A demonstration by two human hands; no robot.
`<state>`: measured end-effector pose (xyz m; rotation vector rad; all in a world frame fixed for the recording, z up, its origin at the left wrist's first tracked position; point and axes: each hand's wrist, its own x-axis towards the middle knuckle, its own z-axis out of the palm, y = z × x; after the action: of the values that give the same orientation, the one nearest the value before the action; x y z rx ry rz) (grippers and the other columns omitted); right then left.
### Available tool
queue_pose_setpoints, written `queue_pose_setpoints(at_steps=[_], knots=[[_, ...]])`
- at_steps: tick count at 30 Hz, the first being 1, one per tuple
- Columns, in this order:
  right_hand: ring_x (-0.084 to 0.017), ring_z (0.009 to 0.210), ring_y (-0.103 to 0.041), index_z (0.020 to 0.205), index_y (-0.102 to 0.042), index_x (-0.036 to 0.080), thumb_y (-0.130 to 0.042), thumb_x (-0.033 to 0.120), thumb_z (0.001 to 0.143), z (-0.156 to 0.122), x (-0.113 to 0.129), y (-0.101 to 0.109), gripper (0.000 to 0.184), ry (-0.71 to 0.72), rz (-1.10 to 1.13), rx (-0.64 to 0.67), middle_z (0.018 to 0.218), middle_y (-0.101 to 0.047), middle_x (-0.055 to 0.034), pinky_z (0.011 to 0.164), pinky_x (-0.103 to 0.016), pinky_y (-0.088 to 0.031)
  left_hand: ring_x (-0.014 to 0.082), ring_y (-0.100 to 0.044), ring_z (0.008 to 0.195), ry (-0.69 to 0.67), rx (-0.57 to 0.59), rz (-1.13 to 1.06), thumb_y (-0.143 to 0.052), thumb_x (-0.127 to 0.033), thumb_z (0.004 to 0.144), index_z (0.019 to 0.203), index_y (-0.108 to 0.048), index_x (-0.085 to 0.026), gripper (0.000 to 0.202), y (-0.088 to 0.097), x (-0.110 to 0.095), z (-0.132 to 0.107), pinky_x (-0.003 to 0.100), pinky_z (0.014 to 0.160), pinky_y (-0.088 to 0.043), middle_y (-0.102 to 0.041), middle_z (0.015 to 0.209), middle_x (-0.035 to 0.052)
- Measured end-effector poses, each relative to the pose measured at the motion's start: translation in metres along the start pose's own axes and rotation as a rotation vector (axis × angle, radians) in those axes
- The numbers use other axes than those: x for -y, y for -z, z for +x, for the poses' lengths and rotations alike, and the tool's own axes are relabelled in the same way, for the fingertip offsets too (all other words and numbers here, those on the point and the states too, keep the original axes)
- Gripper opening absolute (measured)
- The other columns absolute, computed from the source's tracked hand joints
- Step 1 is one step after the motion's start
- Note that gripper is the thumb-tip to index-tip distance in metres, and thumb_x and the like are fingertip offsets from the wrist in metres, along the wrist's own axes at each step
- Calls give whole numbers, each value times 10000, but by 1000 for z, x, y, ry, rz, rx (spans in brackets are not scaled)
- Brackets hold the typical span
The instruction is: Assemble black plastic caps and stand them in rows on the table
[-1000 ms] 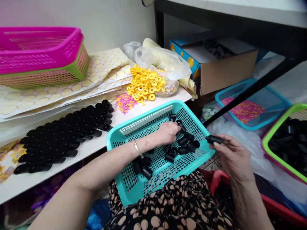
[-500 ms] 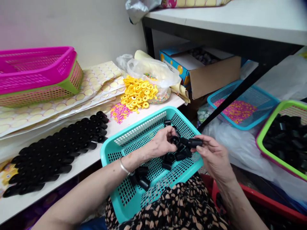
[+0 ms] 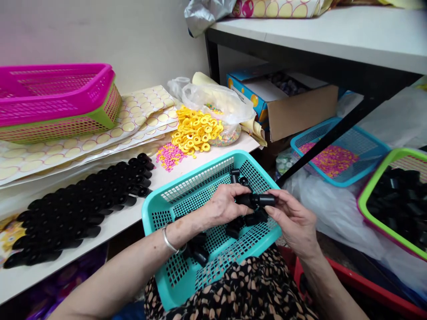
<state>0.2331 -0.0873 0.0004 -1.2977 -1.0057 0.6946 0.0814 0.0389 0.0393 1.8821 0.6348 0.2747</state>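
Turquoise basket: on the person's patterned lap, with loose black tubes lying about its mesh floor.
Tubes in hand: two black cylinders, end to end above the basket's right part.
Left hand: fingers curled, gripping the wider cylinder.
Right hand: thumb and fingertips pinching the narrower cylinder.
Lime-rimmed basket: heaped with black pieces.
Blue basket: pink and orange bits inside.
Cardboard box: flaps open, dark pieces within.
Magenta basket: nested in a green basket, on circle-printed sheets.
White shelf: a slanting block of black tubes standing in rows, a yellow ring pile, pink and yellow bits, a clear bag of coloured beads.
Room: pale wall, white table on black legs.
Hard to see: whether the held cylinders are joined; purple packets and red bin, both cut off.
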Motion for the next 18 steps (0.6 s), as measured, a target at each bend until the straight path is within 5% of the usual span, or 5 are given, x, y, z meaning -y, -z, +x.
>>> queue_pose_setpoints(at_steps=[6,11,13,15,18], knots=[[-216,1033,-610,1181,-610,278,-605,172,836,-1,-3,-4,361,234,-337,115,1124,-633,-70,923,-412,-507,138,-546,704,-116,34,54,-703,-265,716,853,-700,-169,167,-6,-1,1,249,665,-427,-615,737,-10],[-315,1372,-290,1493,-152,250,-596,298,841,-16,-4,-12,791,199,-554,457,1524,-253,-126,1064,-539,-356,163,-603,785,-33,25,9,-686,-190,717,975,-686,-168,258,-16,0,-10,272,743,-476,-679,863,13],[-336,1386,-245,1498,-100,267,-596,345,829,-18,-9,-6,837,119,-567,490,1544,-199,-101,1067,-564,-333,163,-610,808,-26,-21,-15,-705,-202,713,964,-682,-165,255,-8,-2,-24,277,755,-492,-681,886,23],[-338,1339,-346,1479,-206,285,-594,383,822,-12,-17,5,769,53,-509,357,1519,-274,-86,1038,-543,-385,169,-608,862,-57,-175,7,-738,-237,694,956,-679,-175,276,7,-6,-44,292,786,-502,-672,940,45],[-272,1123,-567,1291,-511,262,-634,383,797,2,-25,26,523,-16,-359,48,1365,-476,-86,904,-416,-519,177,-599,938,-88,-663,70,-777,-241,652,936,-684,-211,300,40,-5,-86,319,848,-500,-651,1014,53]])
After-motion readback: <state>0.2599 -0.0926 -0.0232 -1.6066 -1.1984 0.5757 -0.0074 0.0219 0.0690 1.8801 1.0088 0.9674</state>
